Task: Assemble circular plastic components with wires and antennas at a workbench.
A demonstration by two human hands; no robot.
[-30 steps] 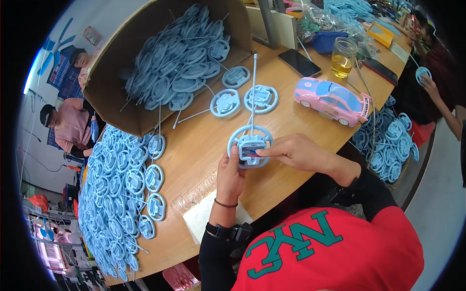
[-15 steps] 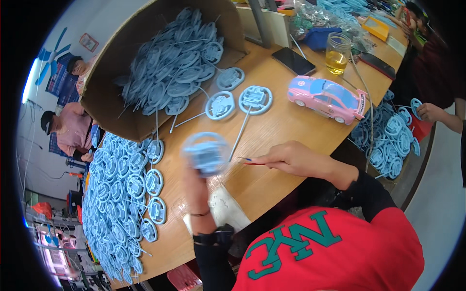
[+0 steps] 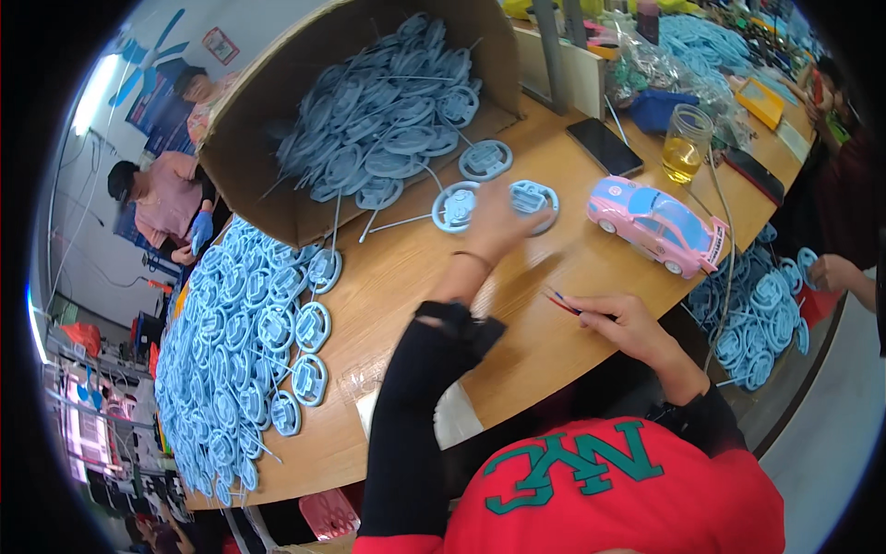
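Observation:
My left hand [image 3: 500, 220] reaches across the table, over the space between two light-blue toy steering wheels. Its fingers are partly smeared and touch or overlap the lower edge of the right steering wheel [image 3: 532, 194]; whether they grip it I cannot tell. The left steering wheel [image 3: 447, 210] lies partly behind the hand, and a third steering wheel [image 3: 485, 160] sits just beyond. Nearer to me, my right hand [image 3: 628, 325] is closed round a thin red and blue pointed item [image 3: 565, 303], its tips sticking out leftward; its exact kind is unclear.
A tipped cardboard box [image 3: 249, 175] full of blue wheels stands at the far left, with a large wheel pile [image 3: 221, 360] before it. A pink toy car [image 3: 655, 224], a phone [image 3: 604, 148] and a glass jar [image 3: 686, 146] are at right. Co-workers stand left and right.
My left hand has moved up and away to the wheels on the table; the wheel it held is no longer seen in it. The whole view has shifted a little; my right hand still holds the thin item.

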